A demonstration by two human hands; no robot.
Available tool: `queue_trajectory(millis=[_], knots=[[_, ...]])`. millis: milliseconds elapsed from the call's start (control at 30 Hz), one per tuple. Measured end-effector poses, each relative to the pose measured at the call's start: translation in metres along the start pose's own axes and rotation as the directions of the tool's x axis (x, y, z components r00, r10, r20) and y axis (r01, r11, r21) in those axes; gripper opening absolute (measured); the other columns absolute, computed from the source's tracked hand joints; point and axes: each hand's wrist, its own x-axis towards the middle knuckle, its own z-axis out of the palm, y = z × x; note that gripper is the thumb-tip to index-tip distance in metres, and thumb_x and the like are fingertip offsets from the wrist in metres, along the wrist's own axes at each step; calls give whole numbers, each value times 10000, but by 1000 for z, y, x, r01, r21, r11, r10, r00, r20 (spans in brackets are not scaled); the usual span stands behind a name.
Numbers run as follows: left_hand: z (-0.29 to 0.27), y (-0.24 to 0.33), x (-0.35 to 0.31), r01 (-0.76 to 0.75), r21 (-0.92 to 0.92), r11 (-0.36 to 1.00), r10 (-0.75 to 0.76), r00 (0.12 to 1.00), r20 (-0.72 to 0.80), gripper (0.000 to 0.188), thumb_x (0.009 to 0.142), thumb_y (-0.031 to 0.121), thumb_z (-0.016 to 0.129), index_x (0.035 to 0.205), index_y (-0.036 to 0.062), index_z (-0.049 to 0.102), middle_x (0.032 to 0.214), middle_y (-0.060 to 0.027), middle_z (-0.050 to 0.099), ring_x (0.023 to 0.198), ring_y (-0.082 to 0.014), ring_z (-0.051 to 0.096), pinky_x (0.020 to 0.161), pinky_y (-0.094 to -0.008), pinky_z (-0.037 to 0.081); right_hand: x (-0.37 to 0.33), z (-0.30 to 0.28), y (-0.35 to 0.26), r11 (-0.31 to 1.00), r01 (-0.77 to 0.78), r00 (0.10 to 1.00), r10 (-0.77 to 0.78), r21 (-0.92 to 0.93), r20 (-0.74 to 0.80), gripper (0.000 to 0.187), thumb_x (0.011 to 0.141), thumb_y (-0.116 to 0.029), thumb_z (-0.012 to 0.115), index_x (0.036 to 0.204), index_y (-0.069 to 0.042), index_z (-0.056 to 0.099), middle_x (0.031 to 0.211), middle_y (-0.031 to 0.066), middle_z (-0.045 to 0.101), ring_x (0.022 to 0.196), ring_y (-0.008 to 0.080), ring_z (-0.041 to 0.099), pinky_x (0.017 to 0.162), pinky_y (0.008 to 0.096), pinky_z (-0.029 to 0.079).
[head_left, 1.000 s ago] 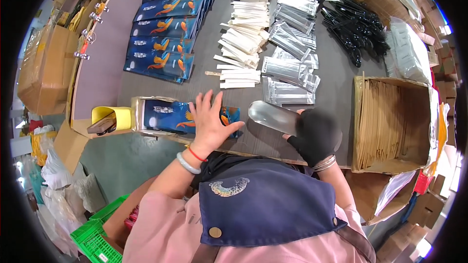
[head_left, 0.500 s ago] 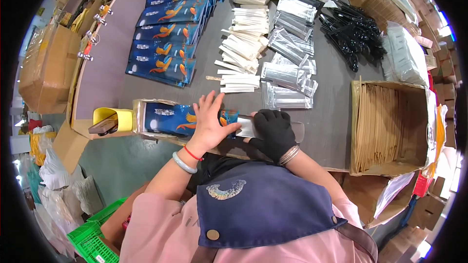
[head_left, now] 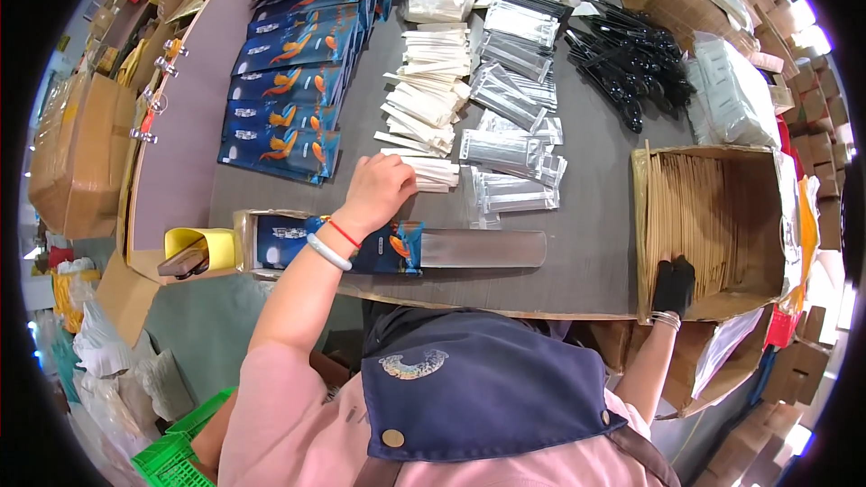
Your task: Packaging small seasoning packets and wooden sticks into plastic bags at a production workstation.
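Two hands reach to well-separated places: the bare left grip (head_left: 381, 188) is above the near end of a row of white slips (head_left: 424, 95), and the black-gloved right grip (head_left: 674, 287) dips into an open carton (head_left: 642, 234) of thin brown sheets (head_left: 690, 216). On the left, the fingers curl down at the slips' left ends, but their tips are hidden, so I cannot tell whether they have closed on one. The slips look light, slim and fairly stiff, probably easy to bend, and are best pinched near one end. They spread from just under the left grip to its right and away beyond it. The brown sheets seem light and stiff too, packed on edge, so hold should be taken at one upper edge; they stand right at the right grip and beyond it, and whether it pinches any cannot be told. Nearer the body than the left grip, partly under that forearm, a blue packet (head_left: 386, 255) lies on the counter (head_left: 591, 248); it looks soft and slick. A clear trough (head_left: 487, 248), seemingly smooth and rigid, meets its right end, between the two grips.
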Motion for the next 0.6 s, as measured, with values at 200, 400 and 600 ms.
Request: queue_trajectory(millis=[200, 400, 600], knots=[[-8, 29, 34, -67, -263, 962, 86, 994, 62, 129, 747, 115, 755, 774, 95, 630, 776, -40, 612, 801, -275, 593, 736, -400, 447, 3, -3, 13, 998, -56, 989, 59, -23, 136, 272, 869, -179, 667, 1039, 34, 660, 988, 183, 672, 930, 324, 653, 839, 399, 516], [34, 46, 86, -50, -87, 995, 51, 999, 13, 224, 736, 193, 779, 925, 132, 676, 996, -50, 621, 1024, -278, 568, 847, -425, 448, 3, -12, -17, 983, -123, 972, 147, -138, 183, 312, 918, -203, 603, 1121, 31, 643, 1030, 212, 684, 953, 342, 667, 848, 407, 522], [34, 45, 91, 13, -37, 999, -9, 994, 108, 453, 684, 270, 828, 1095, 158, 677, 1102, -44, 603, 1106, -275, 539, 916, -448, 424, 3, -23, 3, 976, -210, 976, 213, -56, 45, 354, 976, -218, 549, 1185, 63, 602, 1073, 249, 666, 951, 344, 652, 865, 397, 507]])
